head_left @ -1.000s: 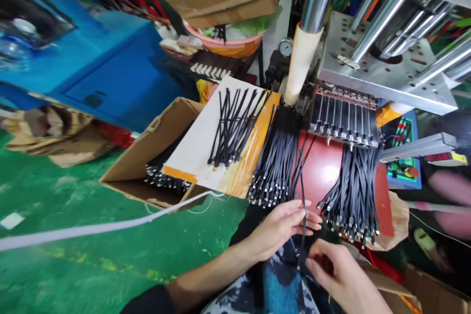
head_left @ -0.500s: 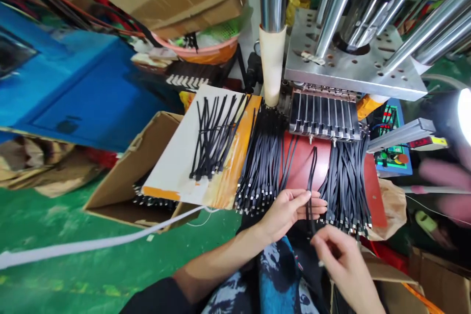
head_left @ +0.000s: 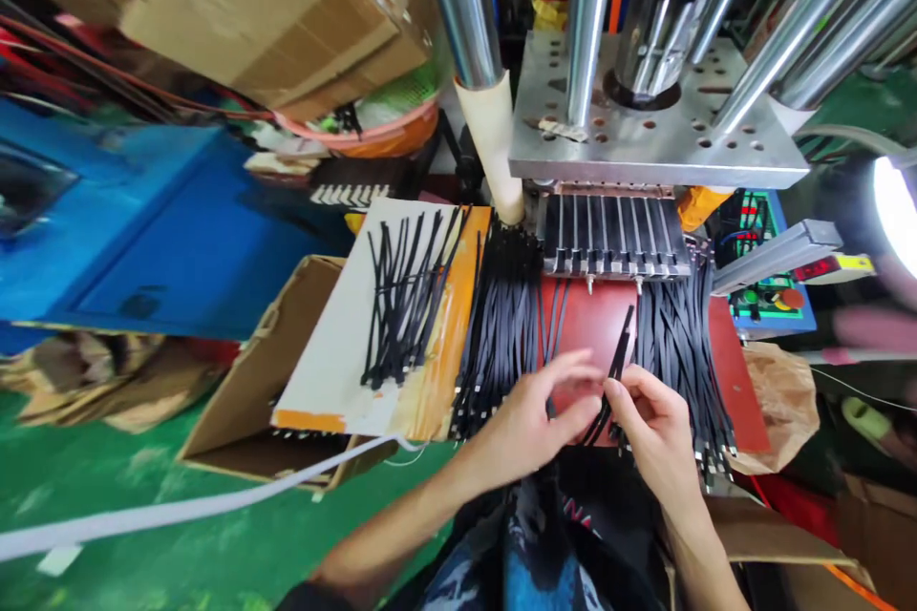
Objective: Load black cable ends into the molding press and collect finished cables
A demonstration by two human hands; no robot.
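Observation:
My right hand (head_left: 657, 434) pinches a few short black flat cables between thumb and fingertips, above the front of the red work surface. These held cables (head_left: 622, 344) stand tilted, their upper ends leaning right. Just to the left, my left hand (head_left: 534, 420) has its fingers apart, slightly blurred, close to the cables but not gripping them. A thick row of black cables with small metal plug ends (head_left: 505, 325) lies left of my hands. Another bundle of cables (head_left: 673, 344) lies to the right, partly behind my right hand.
A press with a steel plate (head_left: 659, 158) and a slotted fixture (head_left: 612, 234) stands ahead. At left, a white board (head_left: 336, 334) carries more cables over an open carton (head_left: 244, 401). A control box (head_left: 774, 305) and a lamp (head_left: 895, 210) are at right.
My left hand has let go of the cables and its fingers have opened. My right hand has moved up and now holds them. The view has shifted slightly.

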